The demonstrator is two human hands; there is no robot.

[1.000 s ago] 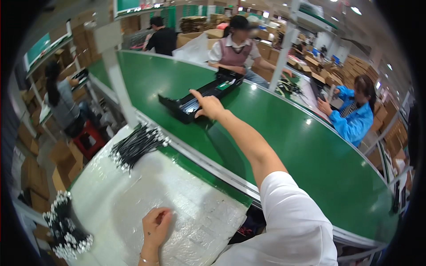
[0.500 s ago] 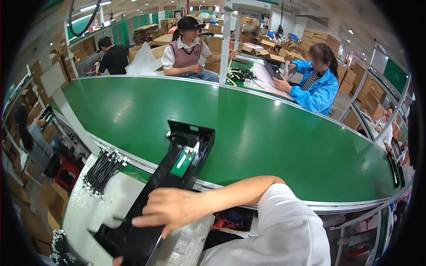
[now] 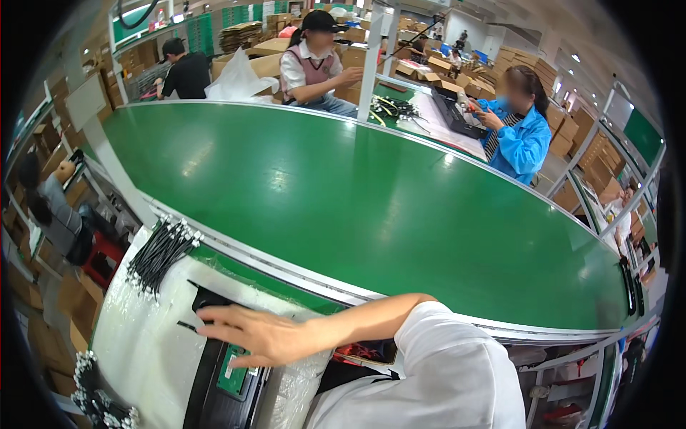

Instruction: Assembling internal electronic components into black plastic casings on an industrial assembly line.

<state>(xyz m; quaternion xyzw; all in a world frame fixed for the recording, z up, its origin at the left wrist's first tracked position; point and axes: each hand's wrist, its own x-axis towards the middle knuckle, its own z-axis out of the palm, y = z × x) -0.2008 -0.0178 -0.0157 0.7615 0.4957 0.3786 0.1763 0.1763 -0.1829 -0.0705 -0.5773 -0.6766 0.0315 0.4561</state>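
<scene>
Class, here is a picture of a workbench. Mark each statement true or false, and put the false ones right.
1. The person's right hand is over a black case that has a circuit board in it. True.
2. The circuit board is red. False: it is green.
3. A bundle of black cables with white ends lies near the far left corner of the white mat. True.
4. The person's left hand is seen resting on the white mat. False: the left hand is out of view.
5. A person in a blue jacket is beyond the green table. True.
</scene>
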